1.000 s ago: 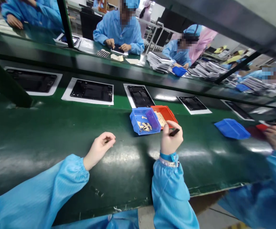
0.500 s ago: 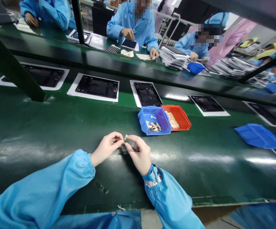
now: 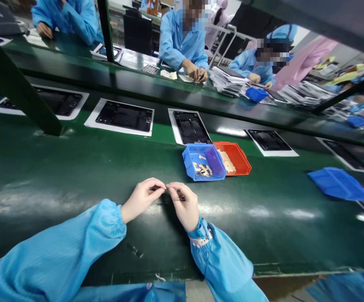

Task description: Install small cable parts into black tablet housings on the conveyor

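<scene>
Over the near middle of the green bench, my left hand (image 3: 144, 199) and my right hand (image 3: 185, 205) meet fingertip to fingertip. Both are closed in a pinch around a small piece, cream-coloured in the earlier frame and now almost hidden by the fingers. Something small and dark, its kind unclear, shows inside my right hand's curled fingers. Just beyond my right hand stands a blue bin (image 3: 188, 163) with small cream and dark pieces in it. A red bin (image 3: 243, 161) holding cream pieces touches its right side.
Black tablet-like panels (image 3: 123, 115) on white sheets lie in a row along the raised ledge. Another blue bin (image 3: 339, 183) stands at right. A slanted green post (image 3: 21, 92) rises at left. Co-workers in blue sleeves (image 3: 182, 42) sit across the bench beside stacked panels (image 3: 230, 79).
My fingertips have drawn together over the small cream piece, which has nearly gone from sight. Across the bench, a co-worker's hands have come together. The view has shifted slightly.
</scene>
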A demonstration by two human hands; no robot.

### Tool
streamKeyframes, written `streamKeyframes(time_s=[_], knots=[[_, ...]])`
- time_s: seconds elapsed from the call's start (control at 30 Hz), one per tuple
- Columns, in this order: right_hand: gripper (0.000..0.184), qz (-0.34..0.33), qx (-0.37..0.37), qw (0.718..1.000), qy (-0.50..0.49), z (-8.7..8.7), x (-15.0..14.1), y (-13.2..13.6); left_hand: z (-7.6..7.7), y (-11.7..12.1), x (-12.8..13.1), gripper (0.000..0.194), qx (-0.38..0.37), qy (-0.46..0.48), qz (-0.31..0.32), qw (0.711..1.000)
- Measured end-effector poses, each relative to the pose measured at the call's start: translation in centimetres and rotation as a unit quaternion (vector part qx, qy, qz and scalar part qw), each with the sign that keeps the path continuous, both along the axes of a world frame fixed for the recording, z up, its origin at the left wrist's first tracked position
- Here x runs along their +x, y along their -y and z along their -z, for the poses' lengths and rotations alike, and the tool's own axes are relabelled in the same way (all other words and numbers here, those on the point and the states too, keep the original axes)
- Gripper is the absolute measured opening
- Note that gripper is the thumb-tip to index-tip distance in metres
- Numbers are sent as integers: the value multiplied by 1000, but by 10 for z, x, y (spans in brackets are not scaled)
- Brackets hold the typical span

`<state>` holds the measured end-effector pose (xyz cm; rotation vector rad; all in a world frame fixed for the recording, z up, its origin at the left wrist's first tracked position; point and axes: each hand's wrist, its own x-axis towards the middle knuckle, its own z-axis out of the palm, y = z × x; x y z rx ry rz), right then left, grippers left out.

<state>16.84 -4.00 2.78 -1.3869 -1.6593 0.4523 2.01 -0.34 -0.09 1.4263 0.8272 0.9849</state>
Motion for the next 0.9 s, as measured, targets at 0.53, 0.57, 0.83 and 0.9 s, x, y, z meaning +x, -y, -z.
streamKeyframes(time_s=[0.53, 0.57, 0.83, 0.9], knots=[[16, 416, 53, 908, 17, -4, 191, -44, 0, 6, -3, 16, -28, -24, 18, 999], [17, 408, 48, 912, 15, -6, 188, -43, 0, 6, -3, 16, -28, -23, 18, 999], [20, 247, 56, 967, 14, -27, 79, -15, -3, 13, 0, 11, 60, -71, 22, 995], [16, 57, -35, 998, 13, -24, 47, -5, -3, 15, -1, 9, 82, -88, 21, 993]])
